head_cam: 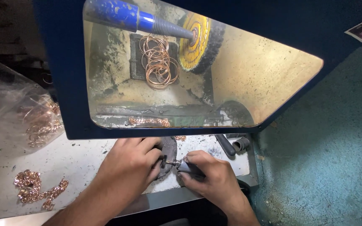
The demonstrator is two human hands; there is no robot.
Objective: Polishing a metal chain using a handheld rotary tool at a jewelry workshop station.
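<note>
My right hand [212,178] grips a small grey rotary handpiece [188,167] whose thin bit points left. My left hand [130,161] is curled at the bit's tip, pinching something too small to see, over a dark round pad [169,148] at the bench's front edge. Behind a window in a blue hood [63,75], a yellow buffing wheel [195,42] sits on a blue-handled spindle [118,14]. A bundle of copper-coloured wire rings [159,62] lies beside the wheel.
A pile of rose-gold chain [34,190] lies on the white bench [63,159] at the left. A clear plastic bag [30,113] with more chain sits behind it. Dark tool handles [231,144] lie right of my hands. Teal floor [327,159] is to the right.
</note>
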